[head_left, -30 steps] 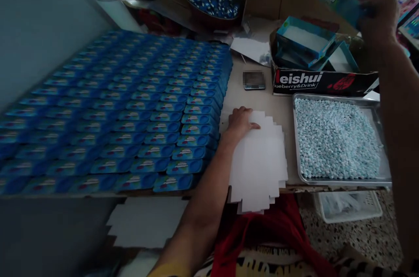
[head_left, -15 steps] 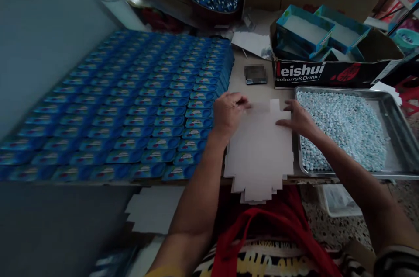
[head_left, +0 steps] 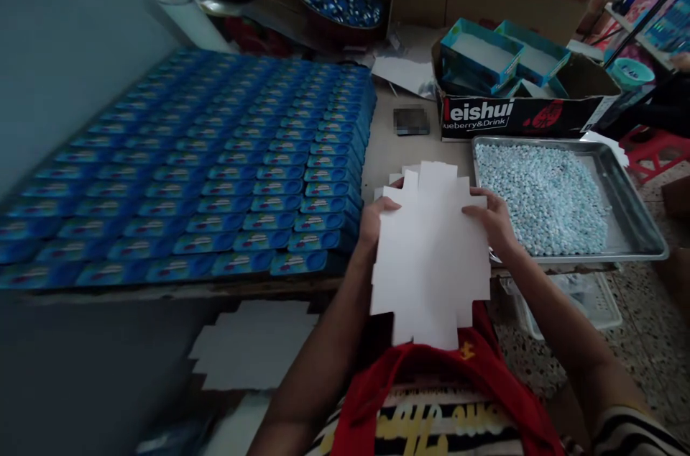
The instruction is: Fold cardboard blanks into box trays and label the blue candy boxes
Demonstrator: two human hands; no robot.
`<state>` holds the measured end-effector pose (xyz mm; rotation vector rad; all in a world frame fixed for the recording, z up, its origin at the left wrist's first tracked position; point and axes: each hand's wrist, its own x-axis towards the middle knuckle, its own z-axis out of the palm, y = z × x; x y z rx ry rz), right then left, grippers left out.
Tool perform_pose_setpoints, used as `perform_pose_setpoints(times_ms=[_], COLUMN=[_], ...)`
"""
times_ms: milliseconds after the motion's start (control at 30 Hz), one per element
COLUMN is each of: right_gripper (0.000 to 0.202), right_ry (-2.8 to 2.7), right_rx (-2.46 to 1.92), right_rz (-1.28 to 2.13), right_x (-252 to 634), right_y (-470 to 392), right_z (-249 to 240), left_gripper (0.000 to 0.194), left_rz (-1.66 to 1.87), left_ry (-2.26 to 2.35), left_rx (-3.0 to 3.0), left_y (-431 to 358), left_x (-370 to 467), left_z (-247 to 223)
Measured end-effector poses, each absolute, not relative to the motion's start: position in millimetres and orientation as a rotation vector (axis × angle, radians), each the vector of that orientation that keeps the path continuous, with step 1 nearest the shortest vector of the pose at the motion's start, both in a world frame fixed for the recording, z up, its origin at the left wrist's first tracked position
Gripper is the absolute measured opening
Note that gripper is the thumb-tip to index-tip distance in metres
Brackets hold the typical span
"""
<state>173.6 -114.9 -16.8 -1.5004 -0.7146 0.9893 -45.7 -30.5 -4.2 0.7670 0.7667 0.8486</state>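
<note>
Our left hand and right hand pinch a notched white card by opposite sides, thumbs on top; its long axis runs from our red apron away over the table's near edge, between blue packs and metal tray.

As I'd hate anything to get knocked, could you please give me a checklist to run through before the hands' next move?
1. Left hand gripping the white card at its left side: ok.
2. Right hand gripping its right side: ok.
3. Only one card held: cannot tell.
4. Blue packs standing in orderly rows: ok.
5. Left forearm clear of the packs: cannot tell.
6. Metal tray sitting level: ok.
</note>
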Motion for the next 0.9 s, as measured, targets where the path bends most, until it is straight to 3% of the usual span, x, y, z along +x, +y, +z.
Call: perform_pose_setpoints(times_ms=[133, 367, 567, 733, 900], right_gripper=[0.041, 0.054, 0.081, 0.071, 0.070], right_ry=[-1.271, -1.732, -2.165, -2.449, -2.203], right_rx=[-1.889, -2.265, -2.359, -2.334, -2.252], right_rz=[0.463, 0.292, 0.415, 0.581, 0.647], right_x=[156.9, 136.9, 136.4, 142.0, 144.7], right_y=[-120.3, -120.0, -99.3, -69.8, -77.5], right_z=[-34.1, -46.9, -9.6, 10.3, -10.1], left_gripper=[0.070, 0.065, 0.061, 0.062, 0.065], left_rz=[0.953, 0.987, 0.974, 1.031, 0.894], left_ry=[0.976, 1.166, 1.192, 1.074, 0.871], left_rx=[1.078, 1.179, 1.106, 0.864, 0.912], left_y=[-33.8, -62.9, -55.3, -51.0, -35.8], left_x=[-48.4, -46.5, -46.0, -54.5, -63.1], left_z=[-33.0, -42.2, -42.8, -57.8, -62.9])
